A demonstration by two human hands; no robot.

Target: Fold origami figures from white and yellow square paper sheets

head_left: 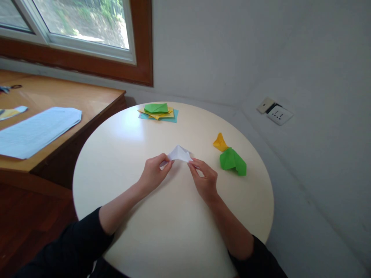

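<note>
Your left hand [153, 174] pinches the left end of the folded white paper [179, 153], thumb and fingers closed on it; your right hand [205, 180] grips the right end the same way, fingertips narrow and pressed to the edge; both hands hold the one piece between them. The paper sits just above the round white table [174, 231], near its middle, raised into a low peak; whether its underside touches the surface cannot be told. Judged by its look, the sheet is very light and thin, holds a crease, and will crumple or tear under a hard squeeze; hold it at the folded edges and corners, where the layers are stiffest, not on the flat middle. To your right lie a folded green piece [232, 161] and a small yellow piece [220, 142], touching each other; a stack of coloured sheets [158, 111] rests at the far rim; a wooden desk [95, 98] with printed pages [34, 131] stands to the left
</note>
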